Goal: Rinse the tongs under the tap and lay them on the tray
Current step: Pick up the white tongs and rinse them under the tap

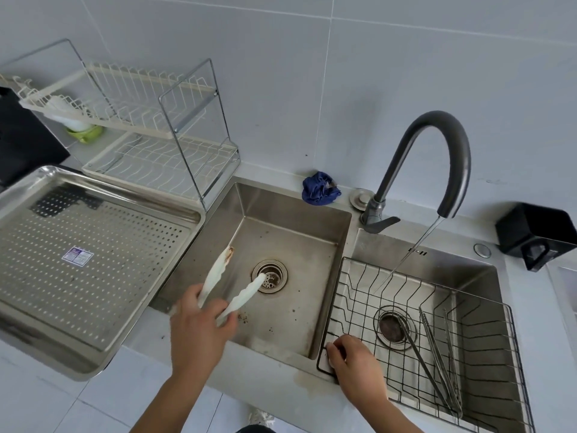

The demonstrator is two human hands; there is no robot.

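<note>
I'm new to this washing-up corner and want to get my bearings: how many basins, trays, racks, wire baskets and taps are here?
Basins: 2, the left basin and the right basin
Tray: 1
Rack: 1
Basket: 1
Tap: 1
Total: 6

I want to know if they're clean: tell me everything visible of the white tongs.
The white tongs look plastic, with two scalloped arms spread in a V. The left hand holds their near end, tips pointing away over the left basin. One tip bears a brown stain. They are outside the water stream.
</note>
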